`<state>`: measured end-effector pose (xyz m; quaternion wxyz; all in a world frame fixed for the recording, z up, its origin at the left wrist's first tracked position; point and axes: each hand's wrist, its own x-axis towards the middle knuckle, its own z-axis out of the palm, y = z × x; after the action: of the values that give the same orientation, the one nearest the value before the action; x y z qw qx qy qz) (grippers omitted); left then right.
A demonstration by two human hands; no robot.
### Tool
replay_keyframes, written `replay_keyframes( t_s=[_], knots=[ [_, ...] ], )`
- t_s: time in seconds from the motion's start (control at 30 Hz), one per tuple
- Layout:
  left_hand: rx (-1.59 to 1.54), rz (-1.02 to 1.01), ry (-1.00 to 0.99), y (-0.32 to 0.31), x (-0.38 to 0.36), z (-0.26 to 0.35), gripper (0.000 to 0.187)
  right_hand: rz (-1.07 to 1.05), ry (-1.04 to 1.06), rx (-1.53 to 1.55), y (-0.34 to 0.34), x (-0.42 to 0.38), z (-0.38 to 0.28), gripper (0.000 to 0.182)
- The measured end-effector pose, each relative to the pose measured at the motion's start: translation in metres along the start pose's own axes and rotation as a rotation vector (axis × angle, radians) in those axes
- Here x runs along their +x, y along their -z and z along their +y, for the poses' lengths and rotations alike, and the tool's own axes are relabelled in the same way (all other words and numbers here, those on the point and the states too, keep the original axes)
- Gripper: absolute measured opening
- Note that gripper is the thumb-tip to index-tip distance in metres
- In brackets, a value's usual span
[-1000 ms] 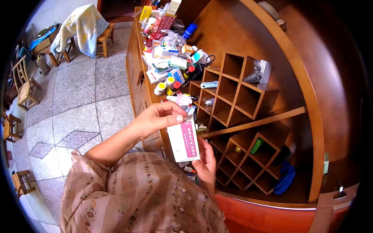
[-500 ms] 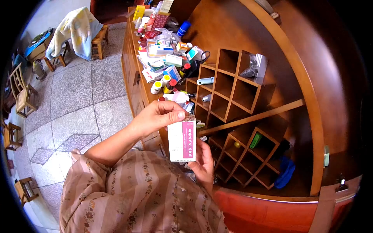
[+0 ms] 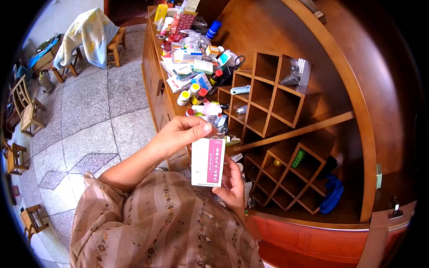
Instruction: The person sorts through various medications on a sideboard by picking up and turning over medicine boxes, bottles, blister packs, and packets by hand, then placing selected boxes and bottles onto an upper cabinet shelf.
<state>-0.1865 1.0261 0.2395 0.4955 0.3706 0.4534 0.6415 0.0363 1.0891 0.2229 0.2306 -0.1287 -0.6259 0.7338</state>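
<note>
A white medicine box (image 3: 201,163) with a magenta strip of Chinese characters stands upright in front of my torso, printed side toward me. At its top edge, my left hand (image 3: 184,133) has thumb and forefinger pinched together. My right hand (image 3: 234,186) supports it from the right and behind, thumb at the lower right corner; some of those fingers are hidden by the box. Just past the hands, on the cabinet top, are a red-capped brown bottle (image 3: 199,97) and a white bottle with a yellow lid (image 3: 183,98).
Medicine boxes (image 3: 203,66), bottles and bags crowd the wooden cabinet (image 3: 151,73). A compartment shelf (image 3: 271,99) rises at the right, with a blue cloth item (image 3: 331,194) beside its lower part. Wooden chairs (image 3: 29,111) stand on the tiled floor (image 3: 87,100) at left.
The box has shifted slightly left and tilted a little, both hands still on it. The surroundings have moved slightly right in view.
</note>
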Motion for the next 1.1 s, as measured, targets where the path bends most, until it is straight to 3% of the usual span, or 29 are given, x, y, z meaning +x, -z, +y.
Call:
replay_keyframes(
  t_s=[0.2,0.27,0.3,0.37,0.4,0.43,0.5,0.53,0.57,0.6,0.63,0.7,0.73,0.8,0.83,0.9,0.97,1.03,1.1],
  knots=[
    [0.043,-0.031,0.031,0.004,0.0,-0.001,0.056,0.015,-0.009,0.029,-0.005,0.003,0.005,0.083],
    [-0.016,-0.064,-0.091,0.004,-0.005,0.002,0.064,0.016,0.005,0.037,-0.008,0.005,0.009,0.081],
    [-0.005,-0.11,-0.119,0.01,-0.007,-0.007,0.067,0.018,-0.098,0.008,-0.007,0.004,0.008,0.08],
    [0.157,-0.112,0.011,0.015,-0.02,-0.004,0.066,-0.038,-0.189,-0.112,-0.006,0.005,0.017,0.078],
    [0.158,-0.102,0.069,0.021,-0.024,-0.01,0.064,-0.106,-0.102,-0.228,-0.007,0.006,0.02,0.075],
    [0.161,-0.087,0.128,0.028,-0.028,-0.018,0.063,-0.121,-0.306,-0.29,-0.006,0.006,0.019,0.073],
    [0.134,-0.057,0.168,0.041,-0.035,-0.04,0.062,-0.026,-0.328,-0.592,0.006,0.002,0.025,0.068],
    [0.187,0.055,0.196,0.047,-0.039,-0.047,0.063,0.153,-0.122,-0.752,0.021,-0.004,0.041,0.061],
    [0.24,0.172,0.222,0.053,-0.045,-0.054,0.064,0.301,-0.097,-0.944,0.041,-0.011,0.047,0.054],
    [0.308,0.22,0.22,0.059,-0.05,-0.061,0.065,0.41,-0.253,-1.002,0.064,-0.021,0.058,0.051],
    [0.309,0.223,0.225,0.062,-0.054,-0.064,0.065,0.406,-0.257,-0.999,0.078,-0.03,0.058,0.051],
    [0.328,0.296,0.243,0.066,-0.059,-0.065,0.065,0.605,-0.343,-0.683,0.092,-0.041,0.055,0.052],
    [0.276,0.265,0.244,0.067,-0.059,-0.064,0.066,0.596,-0.339,-0.679,0.089,-0.042,0.057,0.052],
    [0.197,0.182,0.193,0.06,-0.057,-0.058,0.069,0.432,-0.333,-0.393,0.08,-0.038,0.059,0.057],
    [0.183,0.129,0.161,0.055,-0.054,-0.055,0.069,0.418,-0.324,-0.39,0.068,-0.03,0.056,0.057],
    [0.193,0.026,0.066,0.045,-0.046,-0.048,0.068,0.117,-0.158,-0.385,0.034,-0.011,0.043,0.066],
    [0.214,-0.059,-0.059,0.032,-0.038,-0.043,0.067,-0.026,-0.108,-0.521,0.011,0.004,0.023,0.076],
    [0.224,-0.163,-0.142,0.024,-0.03,-0.029,0.067,-0.038,-0.009,-0.659,0.001,0.012,0.015,0.08],
    [0.203,-0.18,-0.119,0.02,-0.023,-0.023,0.069,0.085,-0.088,-0.71,-0.006,0.015,0.008,0.077]
  ],
)
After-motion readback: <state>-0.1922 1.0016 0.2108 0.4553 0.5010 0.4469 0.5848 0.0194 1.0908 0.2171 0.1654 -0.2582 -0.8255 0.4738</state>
